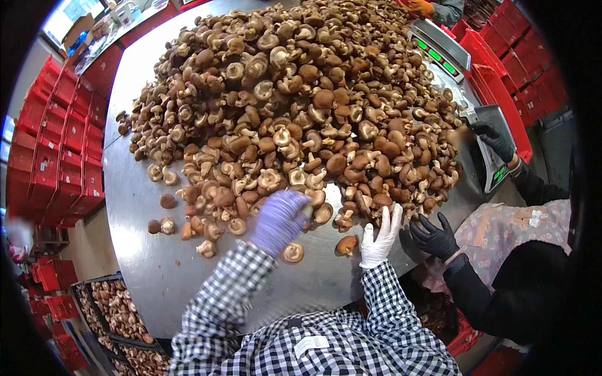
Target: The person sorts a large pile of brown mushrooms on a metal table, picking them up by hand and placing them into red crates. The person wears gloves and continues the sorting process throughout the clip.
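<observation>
A large heap of shiitake mushrooms (282,117), with brown caps and pale stems, covers much of the steel table (155,277). My left hand (282,221), in a purple glove and blurred, reaches over the front edge of the heap. Its fingertips are beside a few mushrooms, and whether it grips one is unclear. In a white glove, my right hand (378,239) has its fingers apart at the near right edge of the heap, nothing visibly held. One brown-capped mushroom (346,245) lies just left of it. Another mushroom (293,252) rests gills up below my left hand.
Close on my right, a co-worker's black-gloved hands (433,237) reach to the heap and a digital scale (491,141). A second scale (439,51) stands farther back, near another person's orange glove (420,7). Red crates (61,145) are stacked at left; mushroom-filled crates (117,305) sit lower left.
</observation>
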A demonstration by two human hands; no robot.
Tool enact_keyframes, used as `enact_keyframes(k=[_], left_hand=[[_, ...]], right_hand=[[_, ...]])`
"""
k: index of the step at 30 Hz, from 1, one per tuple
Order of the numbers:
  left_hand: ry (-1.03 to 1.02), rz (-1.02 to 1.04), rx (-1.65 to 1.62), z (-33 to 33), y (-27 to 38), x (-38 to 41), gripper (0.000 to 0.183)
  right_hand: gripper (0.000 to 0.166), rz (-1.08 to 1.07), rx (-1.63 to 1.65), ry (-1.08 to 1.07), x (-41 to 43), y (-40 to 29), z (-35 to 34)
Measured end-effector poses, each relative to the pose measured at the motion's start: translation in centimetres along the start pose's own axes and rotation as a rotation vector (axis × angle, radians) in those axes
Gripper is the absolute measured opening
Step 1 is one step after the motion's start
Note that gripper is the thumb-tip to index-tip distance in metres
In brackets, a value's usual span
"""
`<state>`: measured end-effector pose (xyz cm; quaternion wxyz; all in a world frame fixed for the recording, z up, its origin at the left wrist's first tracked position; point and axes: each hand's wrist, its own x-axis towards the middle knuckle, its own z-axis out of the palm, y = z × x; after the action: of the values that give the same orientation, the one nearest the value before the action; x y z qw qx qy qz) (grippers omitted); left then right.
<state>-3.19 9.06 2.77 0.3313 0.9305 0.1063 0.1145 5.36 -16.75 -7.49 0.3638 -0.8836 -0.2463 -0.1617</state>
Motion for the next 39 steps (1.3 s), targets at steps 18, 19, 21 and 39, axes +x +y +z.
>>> enact_keyframes(k=[18, 19, 21, 39], left_hand=[[-0.203, -0.110, 0.548, 2.1, -1.0, 0.8, 0.053], [-0.193, -0.083, 0.530, 2.0, -1.0, -0.6, 0.052], [-0.160, -0.060, 0.412, 2.1, -2.0, -3.8, 0.051], [0.070, -0.108, 0.246, -1.3, -3.4, -10.9, 0.051]], right_hand=[[0.045, -0.243, 0.078, -0.066, 5.1, -5.9, 2.0], [0.050, -0.265, 0.105, -0.109, 5.0, -6.3, 2.7], [0.053, -0.248, 0.017, -0.299, 4.9, -8.0, 3.0], [0.056, -0.422, -0.066, -0.429, 11.9, -12.6, 8.5]])
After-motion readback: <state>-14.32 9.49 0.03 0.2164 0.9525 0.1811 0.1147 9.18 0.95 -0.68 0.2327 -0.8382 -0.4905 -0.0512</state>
